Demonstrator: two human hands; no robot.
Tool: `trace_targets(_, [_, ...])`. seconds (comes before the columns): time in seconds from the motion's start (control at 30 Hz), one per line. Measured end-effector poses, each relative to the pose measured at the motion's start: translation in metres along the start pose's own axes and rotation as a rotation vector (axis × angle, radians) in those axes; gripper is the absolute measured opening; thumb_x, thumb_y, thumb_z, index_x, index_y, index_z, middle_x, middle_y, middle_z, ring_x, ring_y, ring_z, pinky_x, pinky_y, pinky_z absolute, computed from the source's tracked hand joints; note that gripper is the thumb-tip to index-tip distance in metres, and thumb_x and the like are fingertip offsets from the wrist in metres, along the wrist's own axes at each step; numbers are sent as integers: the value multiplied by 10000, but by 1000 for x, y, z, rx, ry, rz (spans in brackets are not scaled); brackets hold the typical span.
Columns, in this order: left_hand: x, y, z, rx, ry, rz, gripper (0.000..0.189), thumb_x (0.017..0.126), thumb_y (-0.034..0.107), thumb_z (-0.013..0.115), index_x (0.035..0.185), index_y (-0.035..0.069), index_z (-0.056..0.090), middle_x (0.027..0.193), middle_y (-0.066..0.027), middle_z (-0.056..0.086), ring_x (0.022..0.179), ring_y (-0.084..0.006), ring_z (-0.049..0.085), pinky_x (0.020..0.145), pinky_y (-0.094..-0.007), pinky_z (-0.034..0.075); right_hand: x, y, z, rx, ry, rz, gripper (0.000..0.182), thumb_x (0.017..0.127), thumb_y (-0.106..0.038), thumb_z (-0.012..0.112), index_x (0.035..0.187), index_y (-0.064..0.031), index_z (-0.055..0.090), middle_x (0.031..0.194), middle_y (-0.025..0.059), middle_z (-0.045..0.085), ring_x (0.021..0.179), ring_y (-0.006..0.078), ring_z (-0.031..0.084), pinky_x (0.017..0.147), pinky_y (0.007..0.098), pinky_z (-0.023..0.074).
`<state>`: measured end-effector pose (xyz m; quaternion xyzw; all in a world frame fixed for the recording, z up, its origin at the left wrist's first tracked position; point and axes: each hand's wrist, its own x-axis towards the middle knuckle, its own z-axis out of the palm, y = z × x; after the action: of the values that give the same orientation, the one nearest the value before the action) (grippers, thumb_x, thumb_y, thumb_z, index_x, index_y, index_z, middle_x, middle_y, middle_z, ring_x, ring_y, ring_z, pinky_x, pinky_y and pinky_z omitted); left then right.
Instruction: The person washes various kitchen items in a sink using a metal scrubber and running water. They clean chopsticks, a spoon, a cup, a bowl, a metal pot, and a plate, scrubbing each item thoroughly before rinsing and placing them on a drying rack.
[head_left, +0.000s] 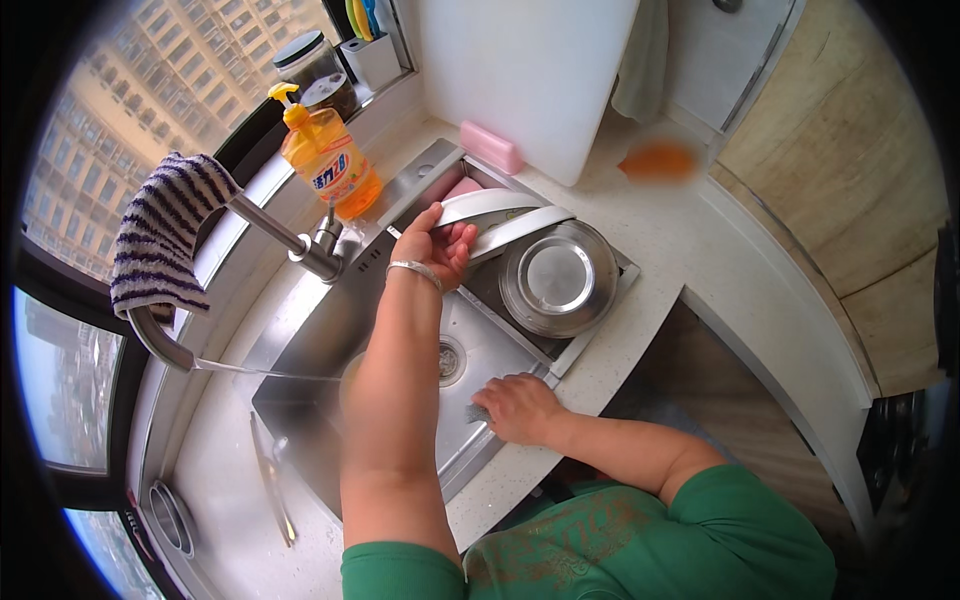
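Observation:
My left hand (439, 247), with a bangle on its wrist, reaches across the sink (487, 337) to two white dishes (491, 204) standing on edge in a metal drain tray. Its curled fingers are at their rims; whether it grips one is unclear. My right hand (521, 409) holds a grey mesh scourer (475, 413) at the sink's near edge. Beside the dishes an upturned metal bowl (559, 277) rests on the tray. Water runs from the faucet (161, 341) into the sink, where a pale round shape is mostly hidden behind my left forearm.
An orange soap pump bottle (334, 161) stands behind the faucet, whose neck wears a striped cloth (169, 232). A white board (517, 82) leans behind a pink case (491, 148). Chopsticks (271, 480) and a spoon lie left of the sink, near stacked oval dishes (171, 517).

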<state>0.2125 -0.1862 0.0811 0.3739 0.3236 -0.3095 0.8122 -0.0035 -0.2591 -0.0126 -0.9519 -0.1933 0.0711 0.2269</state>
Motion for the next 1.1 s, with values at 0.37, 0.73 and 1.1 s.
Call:
trace_targets(0.37, [-21,3,-10,960,100,76,668,738,674,481,529,40,478,495,-99,510,481,-250,604,382,-318,401,-1,0,-2,27,26,9,260,679,-160,590,935,-116,603,852,55,587,809,225,584,752,344,457])
trace_targets(0.73, [-22,-5,-5,1191,33,234,731,778,684,404,493,15,482,488,-135,533,473,-256,612,351,-301,434,-1,1,-1,11,14,10,253,694,-182,598,940,-128,587,868,51,581,815,223,584,757,347,457])
trace_targets(1.1, [-53,-20,-174,505,157,271,549,854,513,461,517,80,449,478,-99,506,500,-273,616,339,-309,416,5,-3,-2,77,72,-79,217,662,-123,604,877,-97,595,805,78,587,751,265,582,687,369,467])
